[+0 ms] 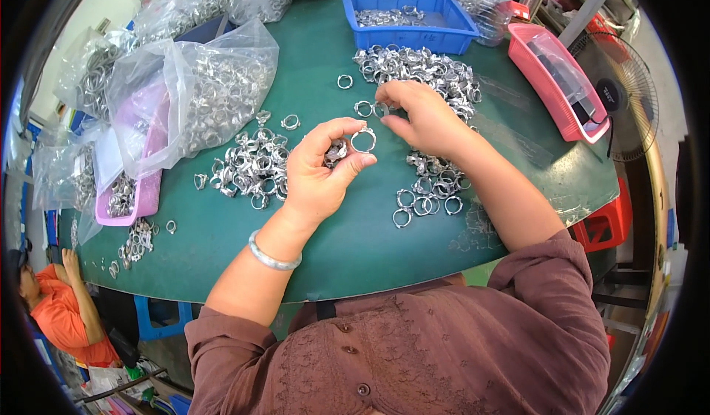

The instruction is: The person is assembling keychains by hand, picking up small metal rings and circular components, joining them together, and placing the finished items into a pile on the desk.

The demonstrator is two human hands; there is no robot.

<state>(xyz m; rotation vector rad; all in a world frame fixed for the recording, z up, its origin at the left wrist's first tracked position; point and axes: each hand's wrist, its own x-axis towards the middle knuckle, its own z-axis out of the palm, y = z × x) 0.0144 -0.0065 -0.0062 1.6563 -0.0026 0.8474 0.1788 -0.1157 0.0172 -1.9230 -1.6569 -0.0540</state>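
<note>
My left hand (318,165) is closed, pinching a silver metal ring (363,140) with small lugs upright between thumb and forefinger. More metal rings (336,152) sit in its curled palm. To the right, my right hand (423,117) has its fingers bent around the edge of another metal ring (381,110), seemingly gripping it. One loose ring (363,109) lies just left of those fingertips. Behind and beneath this hand spreads a large pile of rings (414,67), which runs on toward me past the forearm. A second heap (255,165) lies left of my left hand.
A blue tray (414,43) holds small metal parts at the back. Plastic bags of rings (222,82) and a purple basket (151,193) stand left. On the right are a pink basket (543,82) and a fan (629,89). Another person (66,311) sits at far left.
</note>
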